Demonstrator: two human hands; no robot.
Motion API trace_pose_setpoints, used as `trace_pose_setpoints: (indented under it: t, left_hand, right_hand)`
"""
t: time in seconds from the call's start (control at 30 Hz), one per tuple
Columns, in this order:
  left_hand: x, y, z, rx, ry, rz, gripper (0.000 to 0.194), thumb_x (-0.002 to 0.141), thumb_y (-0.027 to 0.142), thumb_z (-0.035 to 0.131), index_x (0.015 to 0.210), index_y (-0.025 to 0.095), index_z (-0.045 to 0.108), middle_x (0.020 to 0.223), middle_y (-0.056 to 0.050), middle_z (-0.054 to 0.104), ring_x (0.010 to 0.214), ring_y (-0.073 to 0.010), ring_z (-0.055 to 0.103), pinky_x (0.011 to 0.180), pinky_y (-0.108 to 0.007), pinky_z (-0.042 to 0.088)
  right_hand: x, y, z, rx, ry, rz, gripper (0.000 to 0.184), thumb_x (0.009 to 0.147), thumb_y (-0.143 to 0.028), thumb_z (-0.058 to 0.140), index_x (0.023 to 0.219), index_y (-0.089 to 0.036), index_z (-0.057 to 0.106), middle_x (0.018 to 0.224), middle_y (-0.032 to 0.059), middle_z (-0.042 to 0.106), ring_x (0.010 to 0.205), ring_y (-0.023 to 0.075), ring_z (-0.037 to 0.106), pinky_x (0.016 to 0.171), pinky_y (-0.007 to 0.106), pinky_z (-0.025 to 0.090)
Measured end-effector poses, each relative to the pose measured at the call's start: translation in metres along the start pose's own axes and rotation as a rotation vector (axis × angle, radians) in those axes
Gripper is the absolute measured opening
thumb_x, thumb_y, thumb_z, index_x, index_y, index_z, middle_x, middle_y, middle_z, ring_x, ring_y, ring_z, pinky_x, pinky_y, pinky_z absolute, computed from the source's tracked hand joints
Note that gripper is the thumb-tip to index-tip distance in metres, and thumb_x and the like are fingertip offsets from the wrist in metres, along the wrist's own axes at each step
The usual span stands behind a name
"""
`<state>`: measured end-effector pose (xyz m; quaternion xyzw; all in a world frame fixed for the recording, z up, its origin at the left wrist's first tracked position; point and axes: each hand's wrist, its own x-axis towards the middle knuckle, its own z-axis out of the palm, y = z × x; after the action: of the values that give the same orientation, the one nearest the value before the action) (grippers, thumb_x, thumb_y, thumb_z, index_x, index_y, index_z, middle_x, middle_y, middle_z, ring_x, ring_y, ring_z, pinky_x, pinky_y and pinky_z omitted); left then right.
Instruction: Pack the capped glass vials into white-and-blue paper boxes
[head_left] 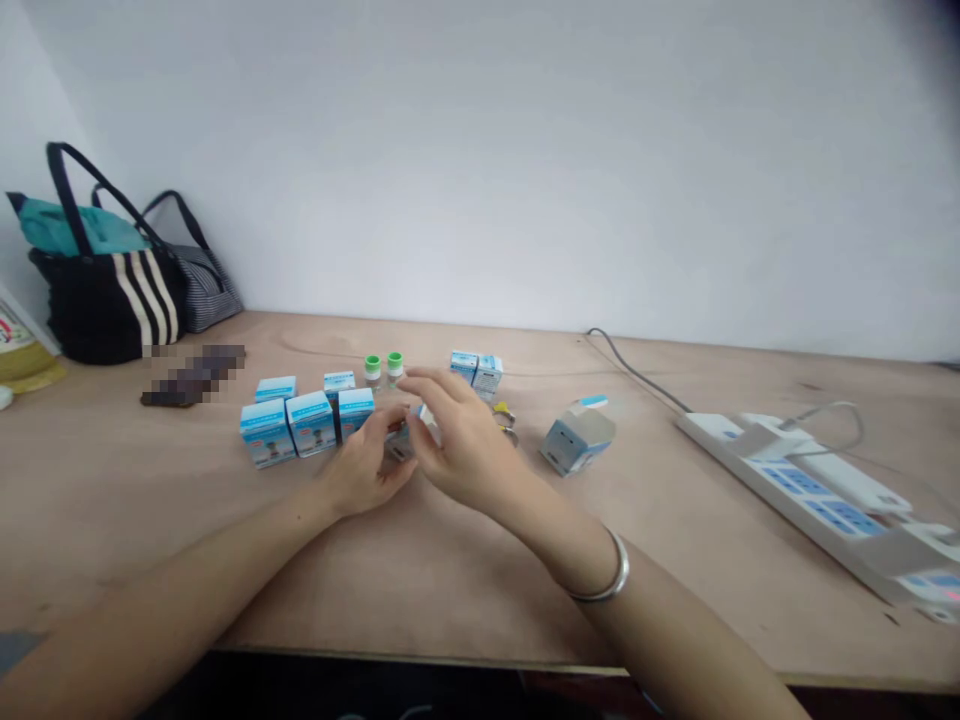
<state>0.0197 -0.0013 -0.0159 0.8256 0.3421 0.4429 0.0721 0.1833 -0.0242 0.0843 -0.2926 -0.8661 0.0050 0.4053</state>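
Note:
Between my left hand and my right hand, a small white-and-blue carton is held near the table's middle, partly hidden by my fingers. Both hands grip it from either side. Just left of them stands a row of blue-topped cartons, and several more sit behind it. Two small vials with green caps stand upright beyond my fingers. An open, empty-looking carton lies tilted to the right of my right hand. A small metal-and-yellow item sits by my right hand, partly hidden.
All this is on a plywood table. A white power strip with a grey cable lies at the right. A black striped bag and a grey striped bag stand at the back left, beside a pixelated dark object.

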Motion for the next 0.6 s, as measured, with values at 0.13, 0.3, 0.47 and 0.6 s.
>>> trace_pose_setpoints:
  t: [0.13,0.3,0.47,0.6]
  left_hand:
    - [0.001,-0.001,0.001,-0.018,-0.022,0.009,0.065,0.078,0.021,0.06,0.134,0.023,0.027,0.127,-0.012,0.05,0.112,-0.0237,0.056,0.094,-0.043,0.049]
    - [0.001,0.003,-0.002,0.087,-0.124,0.016,0.059,0.079,0.02,0.058,0.132,0.021,0.032,0.123,-0.012,0.052,0.113,-0.0238,0.055,0.094,-0.041,0.049]
    - [0.001,0.006,-0.005,0.187,-0.189,0.04,0.057,0.079,0.021,0.057,0.132,0.019,0.036,0.127,-0.012,0.05,0.114,-0.0244,0.054,0.095,-0.038,0.048]
    - [0.001,0.006,-0.009,0.24,-0.227,0.015,0.06,0.078,0.021,0.058,0.134,0.02,0.036,0.128,-0.012,0.05,0.112,-0.0252,0.056,0.093,-0.039,0.049]
  right_hand:
    - [0.004,0.032,-0.012,0.046,0.212,0.216,0.034,0.074,-0.004,0.041,0.1,-0.017,0.059,0.108,0.0099,0.059,0.099,0.0196,0.056,0.084,0.034,0.048]
    - [-0.011,0.078,-0.008,0.147,-0.145,0.758,0.033,0.077,-0.006,0.041,0.1,-0.016,0.062,0.108,0.0083,0.064,0.097,0.0192,0.06,0.085,0.034,0.048]
    - [-0.028,0.077,-0.02,0.255,-0.559,0.514,0.053,0.073,-0.031,0.066,0.122,-0.016,0.054,0.126,0.0109,0.056,0.112,0.0229,0.055,0.092,0.036,0.046]
    - [-0.03,0.075,-0.034,0.189,-0.639,0.345,0.077,0.057,-0.018,0.076,0.13,-0.021,0.049,0.132,0.0096,0.052,0.118,0.0254,0.05,0.096,0.039,0.042]
